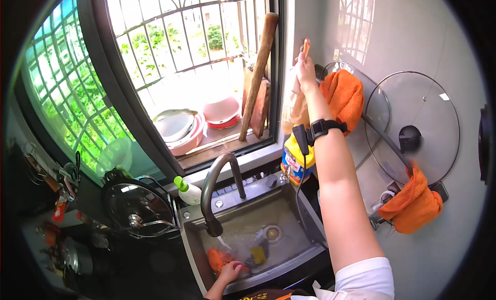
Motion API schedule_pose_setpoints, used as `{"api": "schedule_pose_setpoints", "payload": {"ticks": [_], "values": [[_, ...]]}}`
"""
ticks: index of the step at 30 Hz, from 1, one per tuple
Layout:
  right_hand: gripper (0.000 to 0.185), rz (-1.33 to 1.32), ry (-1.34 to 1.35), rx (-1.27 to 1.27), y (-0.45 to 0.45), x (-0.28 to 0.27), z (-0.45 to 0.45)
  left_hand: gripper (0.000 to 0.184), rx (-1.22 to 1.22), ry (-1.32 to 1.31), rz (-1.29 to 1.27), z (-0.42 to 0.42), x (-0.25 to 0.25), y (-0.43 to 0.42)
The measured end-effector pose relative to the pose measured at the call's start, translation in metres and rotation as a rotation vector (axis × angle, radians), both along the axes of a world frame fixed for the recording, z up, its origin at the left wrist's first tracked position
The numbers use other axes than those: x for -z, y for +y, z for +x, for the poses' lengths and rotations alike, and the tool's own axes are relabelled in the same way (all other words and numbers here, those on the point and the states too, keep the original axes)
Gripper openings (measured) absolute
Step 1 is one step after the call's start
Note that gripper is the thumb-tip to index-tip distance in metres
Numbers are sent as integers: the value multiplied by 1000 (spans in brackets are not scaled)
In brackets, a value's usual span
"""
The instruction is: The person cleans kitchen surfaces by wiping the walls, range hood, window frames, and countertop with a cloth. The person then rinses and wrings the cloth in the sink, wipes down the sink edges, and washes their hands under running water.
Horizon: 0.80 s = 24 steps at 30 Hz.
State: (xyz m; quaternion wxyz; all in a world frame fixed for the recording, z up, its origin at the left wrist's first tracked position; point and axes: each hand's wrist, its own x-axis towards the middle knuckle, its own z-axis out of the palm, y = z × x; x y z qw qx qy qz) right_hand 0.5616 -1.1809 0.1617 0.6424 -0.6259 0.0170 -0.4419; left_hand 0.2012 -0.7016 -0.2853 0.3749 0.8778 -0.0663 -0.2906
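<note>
My left hand (230, 272) is low in the sink (206, 230), its fingers curled at an orange cloth (219, 259) that lies wet under the running tap (213, 226). A yellow sponge (258, 255) rests to the right of that hand, near the drain (273, 233). High up by the window's right edge, my right hand (305, 73) is raised against the wall. Its fingers are closed around a thin object with an orange end (307, 46), whose kind I cannot make out. An orange towel (342, 98) hangs just right of my right wrist.
Two glass lids hang on the right wall, the larger lid (434, 114) above another orange towel (416, 207). A yellow detergent jug (297, 160) stands behind the sink. A green-capped bottle (188, 190) is left of the tap. Pink basins (221, 110) sit on the windowsill; a lidded pan (137, 204) stands left.
</note>
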Motion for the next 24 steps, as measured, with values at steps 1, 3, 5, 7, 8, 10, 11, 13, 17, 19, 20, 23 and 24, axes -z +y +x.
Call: {"api": "schedule_pose_setpoints", "payload": {"ticks": [1,3,5,7,8,10,11,13,17,19,20,23,24], "values": [[40,-61,68,55,-2,-4,1,31,-1,6,-11,-2,-6,2],[45,-178,80,155,-1,-6,4,31,10,23,-49,-2,13,13],[45,-223,109,281,-6,6,17,32,10,14,-30,-1,1,18],[47,-315,207,489,4,8,10,32,15,5,-12,-1,4,23],[47,-318,208,487,13,8,1,32,-6,13,-27,-1,12,27],[48,-315,207,616,21,9,-4,31,-28,22,-43,0,17,28],[48,-328,306,630,17,12,0,30,-24,-11,-50,1,15,28],[48,-356,358,655,15,18,6,30,-16,-36,-55,-1,23,31],[48,-418,500,682,14,21,4,28,-83,69,-119,4,42,26],[48,-450,494,680,14,25,2,28,-74,70,-111,13,17,15],[48,-482,488,679,13,31,2,27,-38,69,-120,24,-6,5],[52,-506,143,751,19,56,3,24,-21,-67,-201,18,38,11],[56,-528,305,782,21,69,-2,21,10,-54,-239,25,52,14]]}}
